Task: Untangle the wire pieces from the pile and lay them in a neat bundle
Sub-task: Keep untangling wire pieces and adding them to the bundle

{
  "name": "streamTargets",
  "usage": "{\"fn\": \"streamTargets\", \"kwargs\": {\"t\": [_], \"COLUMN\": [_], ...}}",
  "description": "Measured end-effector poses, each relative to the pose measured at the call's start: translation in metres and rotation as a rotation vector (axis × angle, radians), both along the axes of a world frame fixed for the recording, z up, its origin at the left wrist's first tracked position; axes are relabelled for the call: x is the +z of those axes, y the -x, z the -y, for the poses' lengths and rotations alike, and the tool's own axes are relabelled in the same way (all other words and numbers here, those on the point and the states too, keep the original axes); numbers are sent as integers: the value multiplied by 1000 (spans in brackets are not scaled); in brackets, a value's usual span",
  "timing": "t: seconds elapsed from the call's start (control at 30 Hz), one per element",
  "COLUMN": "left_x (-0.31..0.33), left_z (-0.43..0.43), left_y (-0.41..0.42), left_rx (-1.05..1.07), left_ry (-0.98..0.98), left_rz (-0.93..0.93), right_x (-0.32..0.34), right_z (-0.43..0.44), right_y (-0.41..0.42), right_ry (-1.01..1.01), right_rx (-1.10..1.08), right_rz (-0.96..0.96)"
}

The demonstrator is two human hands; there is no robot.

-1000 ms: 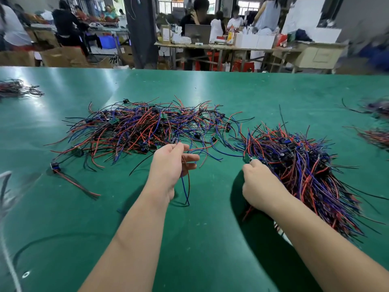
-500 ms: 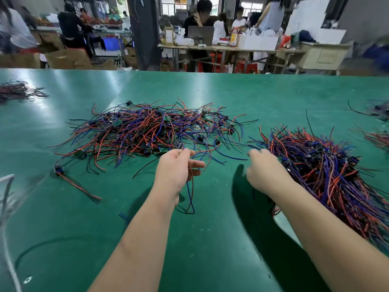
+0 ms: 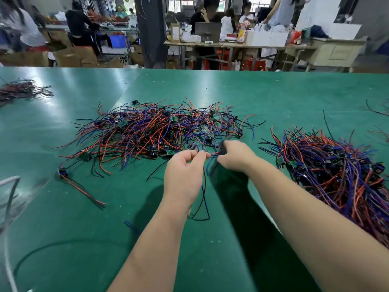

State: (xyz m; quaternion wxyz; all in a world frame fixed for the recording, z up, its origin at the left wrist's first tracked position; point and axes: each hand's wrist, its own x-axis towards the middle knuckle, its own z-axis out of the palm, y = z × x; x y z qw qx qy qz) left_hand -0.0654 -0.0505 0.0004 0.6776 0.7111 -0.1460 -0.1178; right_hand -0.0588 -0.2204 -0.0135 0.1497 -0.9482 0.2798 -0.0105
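Two bare hands meet over the green worktop (image 3: 221, 91), just in front of the near edge of the tangled pile (image 3: 151, 133). One wire piece (image 3: 203, 194) runs between them. The left hand (image 3: 184, 175) pinches it with curled fingers (image 3: 196, 159), and its red, blue and black strands hang down in a loop that touches the worktop. The right hand (image 3: 236, 158) has its fingers closed on the piece's dark end, which is blurred and hard to make out.

There are two large masses of wire: the loose pile in the middle and the denser bundle (image 3: 336, 171) to the right, well apart from it. One smaller heap (image 3: 21, 91) lies at the far left, cut off by the frame. One stray piece (image 3: 82, 188) with a small connector lies beside the pile's left corner. The bundle's lower end runs behind the right forearm. A white cable (image 3: 9, 199) is clipped by the left edge. Bare green surface lies between the forearms and along the far side.
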Motion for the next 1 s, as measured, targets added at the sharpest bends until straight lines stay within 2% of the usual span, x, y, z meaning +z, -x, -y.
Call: {"fn": "streamTargets", "kwargs": {"t": [0.1, 0.17, 0.2, 0.27, 0.3, 0.33, 0.37, 0.5, 0.63, 0.7, 0.8, 0.87, 1.0], "left_x": [-1, 0, 1, 1, 1, 1, 2, 0, 0, 5, 17, 17, 9], "left_z": [0, 0, 1, 2, 3, 3, 3, 7, 8, 8, 9, 10, 11], "left_y": [4, 9, 12, 18, 20, 23, 26, 34, 42, 45, 48, 45, 42], "left_rx": [39, -14, -50, -118, -151, -185, -216, -332, -321, -382, -479, -454, -379], "left_ry": [-47, -69, -81, -88, -91, -98, -107, -138, -152, -59, 109, 120, 122], "left_rz": [244, 416, 484, 591, 631, 662, 686, 732, 677, 436, -141, -253, -288], "right_x": [7, 15, 19, 28, 31, 32, 33, 31, 27, 24, 18, 17, 13], "right_z": [-24, -34, -38, -43, -43, -42, -41, -37, -30, -29, -30, -33, -39], "right_y": [5, 20, 29, 49, 60, 70, 80, 104, 115, 116, 115, 115, 115], "right_ry": [-174, -329, -495, -1034, -1273, -1422, -1474, -1437, -1506, -1530, -1481, -1446, -1384], "right_rx": [116, 90, 56, -42, -67, -79, -72, -39, -61, -83, -107, -113, -138], "right_rz": [165, 415, 579, 791, 813, 806, 798, 897, 950, 977, 975, 962, 917]}}
